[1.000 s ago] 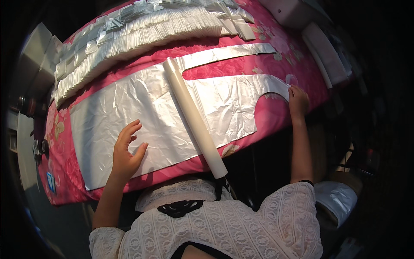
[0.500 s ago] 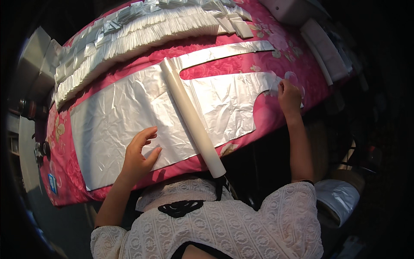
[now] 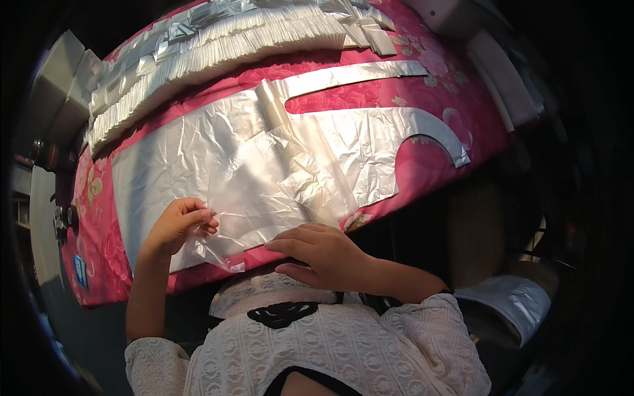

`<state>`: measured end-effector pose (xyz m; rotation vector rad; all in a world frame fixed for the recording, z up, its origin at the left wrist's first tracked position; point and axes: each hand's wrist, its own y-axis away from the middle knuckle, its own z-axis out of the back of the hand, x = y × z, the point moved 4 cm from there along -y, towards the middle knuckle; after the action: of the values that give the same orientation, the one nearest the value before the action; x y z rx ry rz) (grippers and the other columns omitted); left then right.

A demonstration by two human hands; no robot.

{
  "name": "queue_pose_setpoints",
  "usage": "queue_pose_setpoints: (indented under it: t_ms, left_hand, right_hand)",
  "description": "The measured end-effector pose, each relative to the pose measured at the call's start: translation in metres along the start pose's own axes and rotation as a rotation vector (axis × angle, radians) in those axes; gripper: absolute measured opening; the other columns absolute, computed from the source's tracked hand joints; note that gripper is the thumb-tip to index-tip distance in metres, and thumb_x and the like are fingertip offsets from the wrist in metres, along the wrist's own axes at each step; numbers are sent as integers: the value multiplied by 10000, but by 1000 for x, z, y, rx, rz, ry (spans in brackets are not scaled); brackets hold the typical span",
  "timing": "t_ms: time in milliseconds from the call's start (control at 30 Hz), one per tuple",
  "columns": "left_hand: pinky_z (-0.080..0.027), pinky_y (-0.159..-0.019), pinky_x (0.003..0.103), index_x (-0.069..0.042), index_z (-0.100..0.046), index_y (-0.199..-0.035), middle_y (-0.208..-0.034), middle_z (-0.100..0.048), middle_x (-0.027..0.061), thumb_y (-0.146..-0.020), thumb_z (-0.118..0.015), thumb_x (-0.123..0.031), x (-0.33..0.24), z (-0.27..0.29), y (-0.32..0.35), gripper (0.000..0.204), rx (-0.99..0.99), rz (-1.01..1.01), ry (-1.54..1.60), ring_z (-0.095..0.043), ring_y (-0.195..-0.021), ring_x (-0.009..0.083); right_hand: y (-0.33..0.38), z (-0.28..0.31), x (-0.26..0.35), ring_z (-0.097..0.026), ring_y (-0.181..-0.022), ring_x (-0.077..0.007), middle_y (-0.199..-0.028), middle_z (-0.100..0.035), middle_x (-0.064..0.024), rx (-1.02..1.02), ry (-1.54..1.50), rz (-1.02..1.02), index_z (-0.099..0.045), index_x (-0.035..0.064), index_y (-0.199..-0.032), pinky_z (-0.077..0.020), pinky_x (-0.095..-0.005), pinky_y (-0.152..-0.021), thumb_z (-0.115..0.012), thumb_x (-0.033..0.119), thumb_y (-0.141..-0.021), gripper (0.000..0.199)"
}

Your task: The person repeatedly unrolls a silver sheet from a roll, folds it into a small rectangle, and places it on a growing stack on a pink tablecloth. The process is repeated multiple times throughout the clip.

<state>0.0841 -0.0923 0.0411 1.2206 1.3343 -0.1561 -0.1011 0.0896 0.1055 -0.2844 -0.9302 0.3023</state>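
Note:
My left hand pinches the edge of a clear, crinkled plastic film near the table's front edge. My right hand is beside the film's near edge, fingers stretched out; whether it touches the film I cannot tell. Beneath the film lies a glossy white plastic sheet, flat, with two strap-like ends on its right side, one straight and one curved. A pale rolled piece shows at the sheet's far edge; its nearer part is covered or unrolled, I cannot tell which.
A pink floral cloth covers the table. Long rows of folded white packets stand along the far side. Boxes stand at the left, near a dark lens-like object. A shiny silver-white item is at lower right.
My right hand has let go of the curved strap and come back toward my body. My left hand has closed on clear film, which now spreads over the sheet where the long roll lay.

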Motion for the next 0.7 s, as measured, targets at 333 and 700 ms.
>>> queue_pose_setpoints:
  t_ms: [333,700]
  left_hand:
    - [-471,-731,261,-11,-562,-1058,-960,-639,93,-851,-562,-92,10,164,95,223,-852,-328,-690,-611,-861,160]
    - [-241,-1063,440,50,-321,-1326,-1367,-334,241,-841,-491,-67,12,-110,-68,527,-362,-895,-1074,-301,-1285,374]
  right_hand:
    - [64,1,-38,-648,-678,-302,-729,-645,-142,133,300,-836,-580,20,-959,-510,-373,-610,-683,412,-738,461]
    - [74,-6,-36,-637,-686,-342,-754,-635,-201,130,65,-957,-579,4,-1014,-511,-397,-636,-662,366,-745,458]
